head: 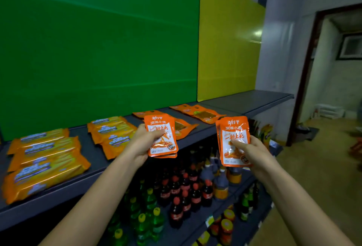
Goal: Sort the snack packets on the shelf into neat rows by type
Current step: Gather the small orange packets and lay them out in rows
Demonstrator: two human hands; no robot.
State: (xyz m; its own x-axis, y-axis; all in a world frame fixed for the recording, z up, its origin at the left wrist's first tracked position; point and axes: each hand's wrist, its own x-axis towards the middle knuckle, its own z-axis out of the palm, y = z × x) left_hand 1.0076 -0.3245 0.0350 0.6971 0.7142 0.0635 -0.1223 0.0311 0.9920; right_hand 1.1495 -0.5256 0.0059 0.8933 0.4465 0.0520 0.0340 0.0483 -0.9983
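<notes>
Mid-sort — left hand [144,141] and right hand [249,150] each clamp a small stack of orange fish packets [161,137] above the shelf [94,159]; next, probably lay them in a free row.

This is a small grocery shop. A long grey metal display shelf [244,101] at 12 o'clock carries rows of orange foil snack packets [47,159], and at 6 o'clock a lower tier holds crowded red-capped dark soda bottles [181,192] and green plastic bottles [148,224].
</notes>
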